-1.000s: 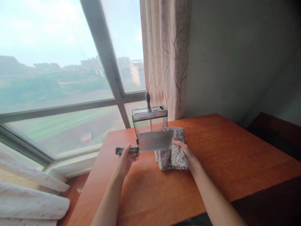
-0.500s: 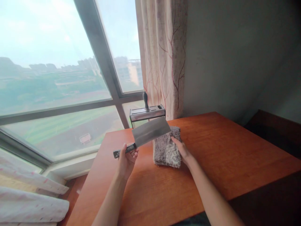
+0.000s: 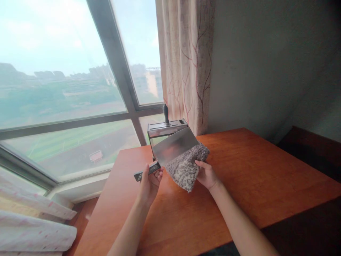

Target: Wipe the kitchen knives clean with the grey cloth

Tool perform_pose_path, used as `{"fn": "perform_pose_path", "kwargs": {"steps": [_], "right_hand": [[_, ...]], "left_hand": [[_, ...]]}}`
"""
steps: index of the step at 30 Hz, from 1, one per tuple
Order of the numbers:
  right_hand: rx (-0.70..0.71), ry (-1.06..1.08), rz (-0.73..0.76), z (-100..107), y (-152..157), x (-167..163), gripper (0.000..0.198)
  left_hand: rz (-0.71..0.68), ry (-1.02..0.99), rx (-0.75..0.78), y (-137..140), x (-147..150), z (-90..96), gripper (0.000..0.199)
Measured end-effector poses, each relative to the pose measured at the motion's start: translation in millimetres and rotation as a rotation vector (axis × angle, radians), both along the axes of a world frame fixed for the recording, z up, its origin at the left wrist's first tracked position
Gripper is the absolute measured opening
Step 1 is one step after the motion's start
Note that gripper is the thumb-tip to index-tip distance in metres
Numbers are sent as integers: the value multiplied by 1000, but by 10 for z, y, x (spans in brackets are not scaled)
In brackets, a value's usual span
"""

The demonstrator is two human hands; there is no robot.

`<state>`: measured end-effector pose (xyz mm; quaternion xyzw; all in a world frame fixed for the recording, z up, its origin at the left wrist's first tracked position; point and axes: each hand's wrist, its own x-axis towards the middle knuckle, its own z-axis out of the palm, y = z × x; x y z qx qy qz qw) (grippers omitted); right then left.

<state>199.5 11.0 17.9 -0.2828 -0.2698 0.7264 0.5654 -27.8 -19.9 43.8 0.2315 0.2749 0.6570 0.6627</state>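
Note:
My left hand [image 3: 151, 179] is closed around the black handle of a cleaver [image 3: 176, 146], its broad steel blade pointing up and to the right. A fuzzy grey and white cloth [image 3: 186, 169] is pinched in my right hand [image 3: 207, 174], thumb on the near face and the other fingers mostly hidden. The cloth hangs tilted beneath the blade, its upper part behind the lower edge; whether the two touch there I cannot tell. Behind the blade stands a knife holder [image 3: 167, 125] with clear sides and a dark upright knob-like handle rising from its top.
The reddish-brown wooden table [image 3: 253, 177] spreads under both hands, its far edge close to the window [image 3: 80, 135]. A patterned curtain [image 3: 186, 64] hangs behind the holder, and a grey wall [image 3: 261, 64] rises at the right. White curtain fabric [image 3: 37, 231] bunches at the lower left.
The cleaver has shifted slightly right and its blade has tilted more. The cloth, upright before, has swung to a slant under the blade as my right hand turned it.

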Motion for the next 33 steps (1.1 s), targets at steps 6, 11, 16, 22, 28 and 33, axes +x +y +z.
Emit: {"fn": "perform_pose_path", "kwargs": {"steps": [6,11,16,22,28,33], "right_hand": [[9,23,40,-18,-62,-72,25],[10,13,54,-14,-77,-100,24],[17,25,46,16,-78,-103,25],[26,10,-15,12,-61,-87,27],[23,66,-46,-1,-38,-61,31],[15,94,-77,9,-43,-49,32]], "left_hand": [[-42,39,19,1,65,-68,32],[-42,47,28,-8,100,-52,32],[-27,43,28,-29,104,-4,31],[-42,65,19,-40,83,-5,29],[-33,143,72,-28,82,-16,31],[-25,150,83,-27,70,-18,32]]}}
